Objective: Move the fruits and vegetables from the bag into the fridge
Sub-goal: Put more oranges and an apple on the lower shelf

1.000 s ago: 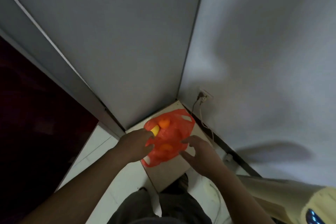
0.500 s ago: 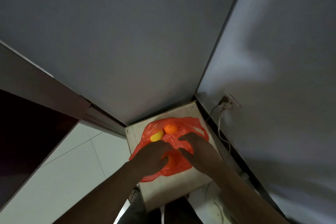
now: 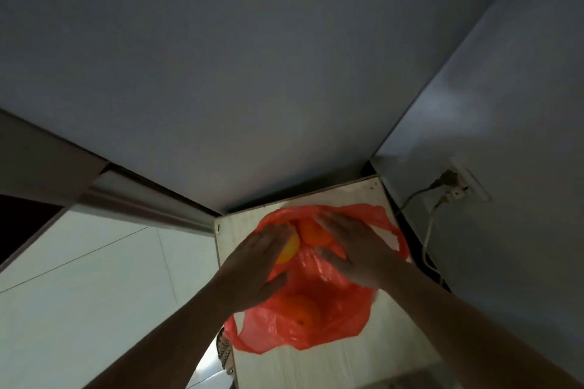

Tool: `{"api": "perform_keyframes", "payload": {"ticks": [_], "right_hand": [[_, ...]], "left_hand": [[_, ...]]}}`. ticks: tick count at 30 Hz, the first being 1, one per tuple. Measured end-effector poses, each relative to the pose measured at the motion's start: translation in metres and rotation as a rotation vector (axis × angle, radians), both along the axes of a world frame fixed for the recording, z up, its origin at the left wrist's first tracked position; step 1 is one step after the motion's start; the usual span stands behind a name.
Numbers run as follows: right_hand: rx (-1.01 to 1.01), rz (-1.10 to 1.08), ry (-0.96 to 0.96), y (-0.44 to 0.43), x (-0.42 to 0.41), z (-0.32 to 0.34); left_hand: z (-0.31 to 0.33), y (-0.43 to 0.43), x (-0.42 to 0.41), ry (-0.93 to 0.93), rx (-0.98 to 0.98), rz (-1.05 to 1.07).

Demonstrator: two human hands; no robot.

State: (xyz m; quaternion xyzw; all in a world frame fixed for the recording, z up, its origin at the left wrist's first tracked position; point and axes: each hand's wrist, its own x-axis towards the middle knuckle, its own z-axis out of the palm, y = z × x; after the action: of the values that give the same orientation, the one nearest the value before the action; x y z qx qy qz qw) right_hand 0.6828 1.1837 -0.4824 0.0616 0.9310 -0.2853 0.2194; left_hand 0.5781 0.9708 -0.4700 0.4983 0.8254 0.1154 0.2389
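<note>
A red plastic bag [image 3: 335, 322] lies with its mouth spread on a small pale wooden table [image 3: 331, 366] in a corner. A yellow fruit [image 3: 289, 251] and an orange [image 3: 313, 234] show at the bag's far end. A second orange [image 3: 300, 309] sits lower down under the plastic. My left hand [image 3: 252, 265] lies over the yellow fruit, fingers stretched and blurred. My right hand [image 3: 357, 253] rests flat on the bag beside the upper orange, fingers straight. I cannot make out the fridge.
Grey walls meet just behind the table. A wall socket [image 3: 458, 189] with plugs and a cable [image 3: 428, 237] is on the right wall. White floor tiles [image 3: 94, 278] and a metal rail [image 3: 142, 202] lie to the left. A sandalled foot [image 3: 225, 354] stands by the table.
The view has closed in on the table. Both hands slid toward the bag's far end and spread its mouth wider, so the upper orange and yellow fruit show more.
</note>
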Motion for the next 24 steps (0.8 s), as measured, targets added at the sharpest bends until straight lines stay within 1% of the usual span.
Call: {"api": "perform_keyframes", "payload": {"ticks": [2, 4, 8, 11, 15, 19, 24], "right_hand": [[-0.053, -0.017, -0.048, 0.001, -0.010, -0.009], [-0.085, -0.023, -0.060, 0.000, -0.017, -0.017], [-0.097, -0.041, -0.053, -0.004, -0.017, -0.036], [-0.048, -0.037, 0.016, -0.006, -0.008, -0.047], [-0.004, -0.036, 0.079, -0.007, 0.001, -0.050], [0.131, 0.011, 0.265, -0.008, 0.002, -0.041], [0.185, 0.064, 0.386, -0.011, 0.004, -0.021]], "left_hand": [[-0.016, -0.001, -0.009, -0.062, -0.046, 0.094], [-0.031, 0.000, -0.016, -0.097, -0.094, 0.145], [-0.053, 0.000, -0.022, -0.251, -0.087, 0.250], [-0.061, -0.003, -0.021, -0.271, -0.085, 0.287], [-0.059, -0.003, -0.020, -0.310, -0.076, 0.275], [-0.051, 0.002, -0.024, -0.293, -0.044, 0.249], [-0.040, 0.001, -0.030, -0.289, -0.003, 0.284]]}}
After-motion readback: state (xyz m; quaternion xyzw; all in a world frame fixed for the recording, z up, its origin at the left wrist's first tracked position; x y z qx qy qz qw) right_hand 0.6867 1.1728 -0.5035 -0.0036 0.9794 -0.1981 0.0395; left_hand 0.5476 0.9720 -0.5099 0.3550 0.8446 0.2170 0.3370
